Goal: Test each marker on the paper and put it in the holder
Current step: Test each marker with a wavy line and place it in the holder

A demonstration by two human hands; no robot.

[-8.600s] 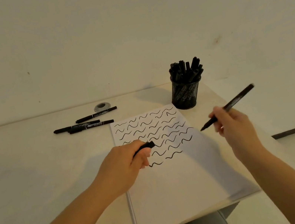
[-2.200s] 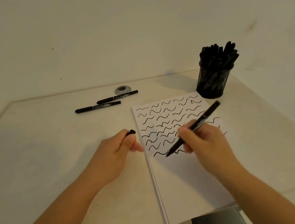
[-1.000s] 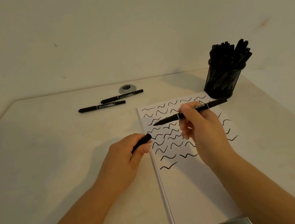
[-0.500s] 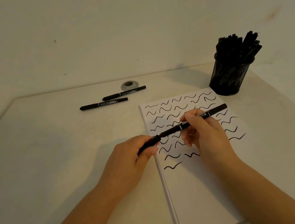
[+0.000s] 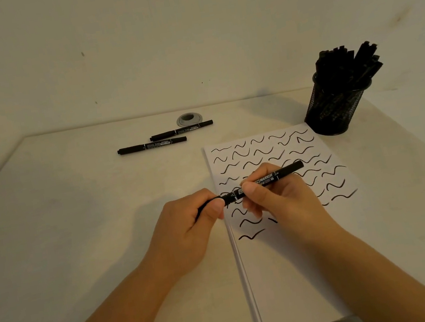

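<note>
A black marker (image 5: pixel 278 175) lies level above the white paper (image 5: pixel 289 274), which carries several black wavy strokes. My right hand (image 5: pixel 279 200) pinches the marker's barrel near its middle. My left hand (image 5: pixel 188 226) grips the cap (image 5: pixel 210 203) at the marker's left end, and the cap sits on the marker. The black mesh holder (image 5: pixel 335 109) stands at the paper's far right corner, packed with several black markers. Two loose markers lie on the table to the far left: the nearer loose marker (image 5: pixel 151 145) and the farther loose marker (image 5: pixel 181 131).
The cream table (image 5: pixel 62 228) meets a plain wall at its far edge. A grey round cable grommet (image 5: pixel 189 119) sits just behind the two loose markers. The paper's near edge overhangs the front of the table.
The right hand lifted the marker from the paper and turned it level. The left hand brought the cap up and pushed it onto the marker's tip.
</note>
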